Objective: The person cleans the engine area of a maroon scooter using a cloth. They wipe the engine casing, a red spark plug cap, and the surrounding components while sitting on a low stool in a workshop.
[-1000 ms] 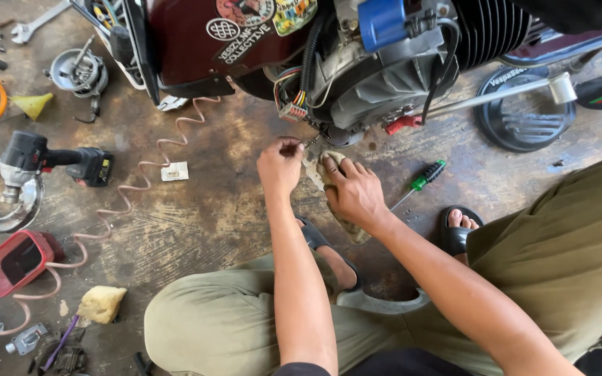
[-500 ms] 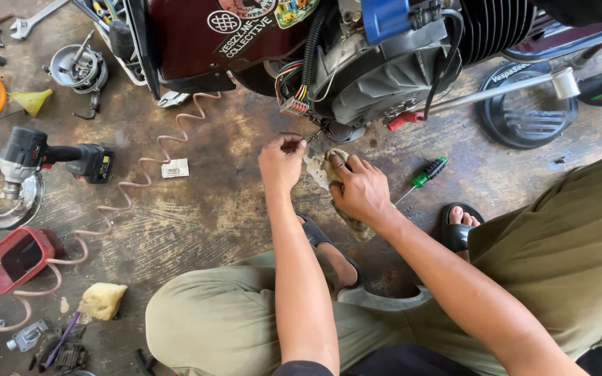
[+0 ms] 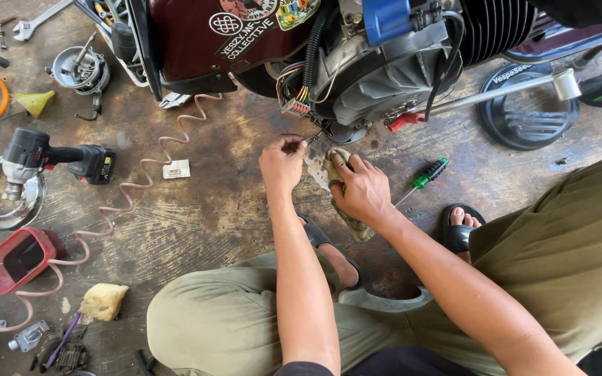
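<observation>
Head camera; close, facing straight down

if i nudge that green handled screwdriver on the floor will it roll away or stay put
The green-handled screwdriver lies flat on the rough, stained floor, apart from the right hand. Its rounded handle would probably roll a little sideways, though the gritty surface likely stops it soon. It looks stiff and light enough to pick up easily.

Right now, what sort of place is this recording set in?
Likely a small scooter repair workshop, worked on the floor: a maroon scooter with its engine exposed, a cordless impact wrench and a green-handled screwdriver lying on the stained concrete floor.
</observation>
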